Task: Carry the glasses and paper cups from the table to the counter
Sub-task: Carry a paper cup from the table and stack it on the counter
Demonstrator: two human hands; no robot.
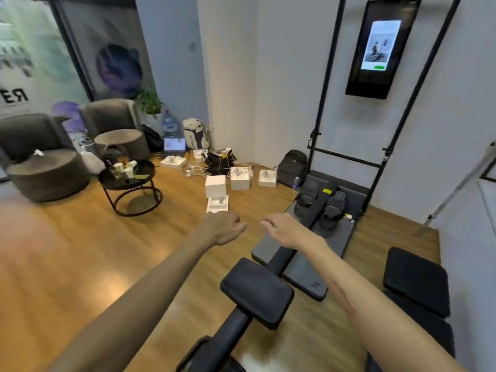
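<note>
My left hand (224,228) and right hand (281,229) hang just below the frame's centre, close together but not touching. Both have loosely curled, relaxed fingers and grasp nothing, with the backs of the hands facing up and bare forearms running down to the lower corners.

Under my arms I see a black padded seat (257,291) on a dark rail leading up to a grey footplate (322,210) with two black foot straps, all on a wooden floor (67,251).

The things I am after sit at left of centre: a small round black table (126,181) on a ring-shaped wire base carries a cluster of pale cups and glasses (124,167). They are small and blurred; I make out whitish cup shapes and something amber-tinted, but I cannot count them or tell glass from paper.

Grey round armchairs (48,167) stand beside the table at the left edge. White boxes (216,186) and tangled cables lie on the floor near the wall. A dark screen (381,47) hangs at upper right.
</note>
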